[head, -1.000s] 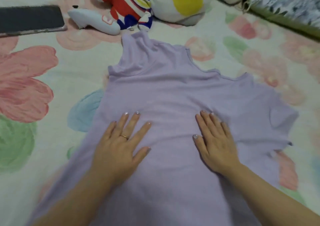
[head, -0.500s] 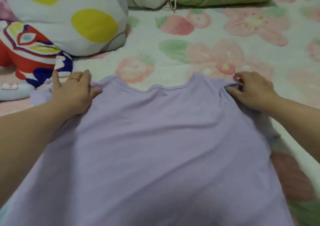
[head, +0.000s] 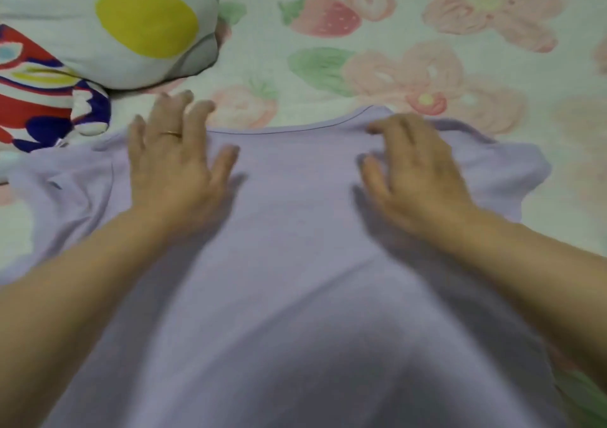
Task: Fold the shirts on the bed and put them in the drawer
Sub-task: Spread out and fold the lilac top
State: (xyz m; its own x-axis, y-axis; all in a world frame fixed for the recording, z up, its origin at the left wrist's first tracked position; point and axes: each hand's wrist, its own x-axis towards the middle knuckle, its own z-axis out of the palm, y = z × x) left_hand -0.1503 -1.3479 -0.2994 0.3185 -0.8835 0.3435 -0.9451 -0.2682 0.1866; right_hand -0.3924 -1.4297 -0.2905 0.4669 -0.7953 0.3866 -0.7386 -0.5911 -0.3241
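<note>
We press left hand [head: 174, 165] and right hand [head: 417, 171] on the soft lilac shirt [head: 295, 263], fingers [head: 197, 112] apart; uneven pushing toward 12 o'clock could bunch it.

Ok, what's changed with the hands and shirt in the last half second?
Both hands let go of the shirt at its shoulders and slid inward: left hand and right hand now rest open on it just below the neckline. The shirt stays spread flat on the bed, not yet folded.
</note>
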